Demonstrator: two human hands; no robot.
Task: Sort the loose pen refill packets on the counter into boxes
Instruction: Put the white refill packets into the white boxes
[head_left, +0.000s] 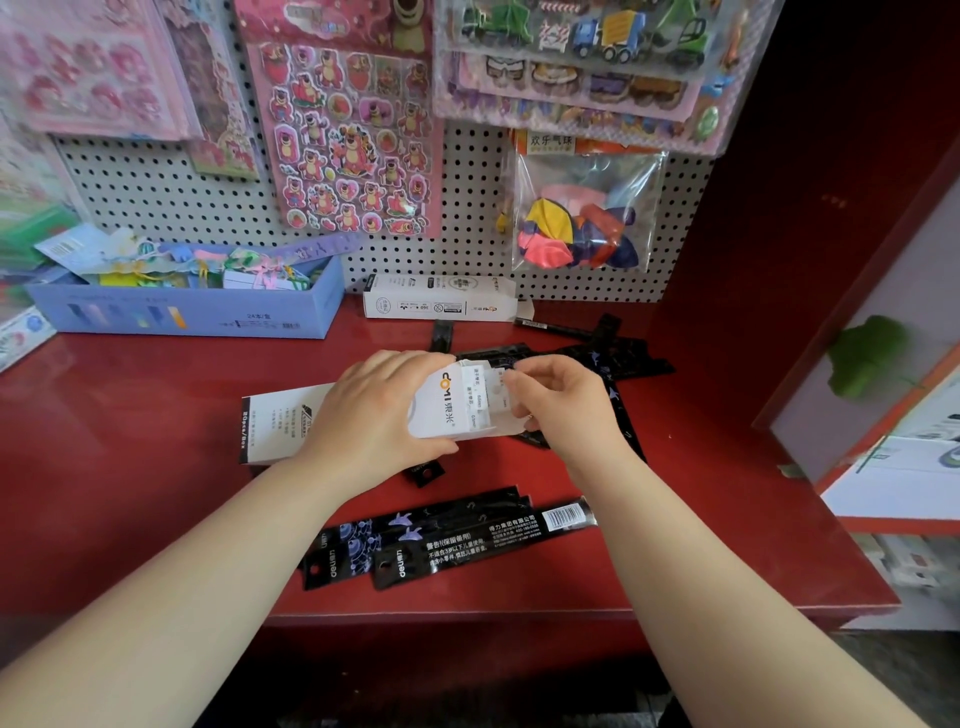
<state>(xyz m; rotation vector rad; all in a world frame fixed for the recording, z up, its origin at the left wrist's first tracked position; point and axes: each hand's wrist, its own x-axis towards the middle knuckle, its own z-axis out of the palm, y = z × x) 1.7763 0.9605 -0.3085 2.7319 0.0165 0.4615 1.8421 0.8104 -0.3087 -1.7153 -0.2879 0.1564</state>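
A long white refill box (283, 423) lies on the red counter (130, 467). My left hand (374, 415) grips its right end. My right hand (561, 400) pinches the open white end flap (483, 395) of the same box. Black refill packets (447, 540) with purple whale prints lie in a small stack near the counter's front edge. More black packets (613, 358) lie scattered behind my right hand, partly hidden by it. A second white box (439, 304) rests against the pegboard.
A blue box (192, 312) full of colourful stationery stands at the back left. Sticker sheets (353, 140) and a bag of balloons (582, 218) hang on the pegboard above. A red side wall (779, 234) bounds the counter on the right.
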